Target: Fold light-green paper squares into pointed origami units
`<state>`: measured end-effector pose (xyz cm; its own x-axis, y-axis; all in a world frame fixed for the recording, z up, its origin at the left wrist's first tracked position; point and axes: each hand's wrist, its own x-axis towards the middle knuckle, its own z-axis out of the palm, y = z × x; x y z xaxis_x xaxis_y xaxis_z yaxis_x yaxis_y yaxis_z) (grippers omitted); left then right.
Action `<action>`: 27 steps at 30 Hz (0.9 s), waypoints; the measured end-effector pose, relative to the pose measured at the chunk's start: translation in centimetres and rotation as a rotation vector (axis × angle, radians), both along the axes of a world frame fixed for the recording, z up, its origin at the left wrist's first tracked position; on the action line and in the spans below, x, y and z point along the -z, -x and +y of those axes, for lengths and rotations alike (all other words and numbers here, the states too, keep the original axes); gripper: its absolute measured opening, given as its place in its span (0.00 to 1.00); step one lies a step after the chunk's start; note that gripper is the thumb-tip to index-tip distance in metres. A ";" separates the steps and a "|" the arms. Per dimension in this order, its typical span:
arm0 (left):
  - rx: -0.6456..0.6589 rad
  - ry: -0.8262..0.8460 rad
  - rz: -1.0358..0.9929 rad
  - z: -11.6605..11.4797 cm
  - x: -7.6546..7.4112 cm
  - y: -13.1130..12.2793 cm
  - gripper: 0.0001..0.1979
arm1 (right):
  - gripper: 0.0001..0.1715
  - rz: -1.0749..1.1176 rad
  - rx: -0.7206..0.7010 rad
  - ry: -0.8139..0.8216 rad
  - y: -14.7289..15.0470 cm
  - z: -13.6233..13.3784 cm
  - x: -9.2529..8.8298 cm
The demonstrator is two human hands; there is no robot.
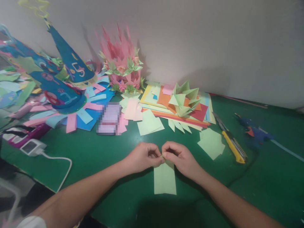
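A pale green strip of paper [165, 180] with a lengthwise crease lies in front of me on the green tabletop. My left hand [146, 156] pinches its far end between thumb and forefinger. Right beside it, my right hand [178, 156] pinches the same end, the fingertips of both hands almost meeting. The fingers cover the paper's far edge, so its exact fold there is hidden. Beyond the hands lie pale green paper squares [148, 123] and some pointed green paper pieces [179, 125].
To the right are more green squares [211, 144], a yellow utility knife [231, 142] and a blue glue gun [254, 128]. Behind stand a folded green paper star [184, 98] on stacked colored paper, a pink paper crown [123, 63] and blue cone hats [71, 57]. A white cable [68, 160] crosses the left.
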<state>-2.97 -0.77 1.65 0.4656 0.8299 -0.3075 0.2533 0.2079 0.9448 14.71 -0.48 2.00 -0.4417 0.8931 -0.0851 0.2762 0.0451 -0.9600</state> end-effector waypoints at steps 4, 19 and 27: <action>-0.101 0.040 -0.050 0.4 0.2 0.1 0.14 | 0.11 0.006 0.016 -0.003 0.0 0.2 -0.4; 0.007 -0.933 0.315 1.4 0.4 2.1 0.07 | 0.08 -0.354 0.128 -0.492 -1.0 1.1 1.1; 0.391 -1.104 0.399 1.8 0.5 2.0 0.13 | 0.07 -0.475 0.091 -0.610 -1.2 1.3 1.5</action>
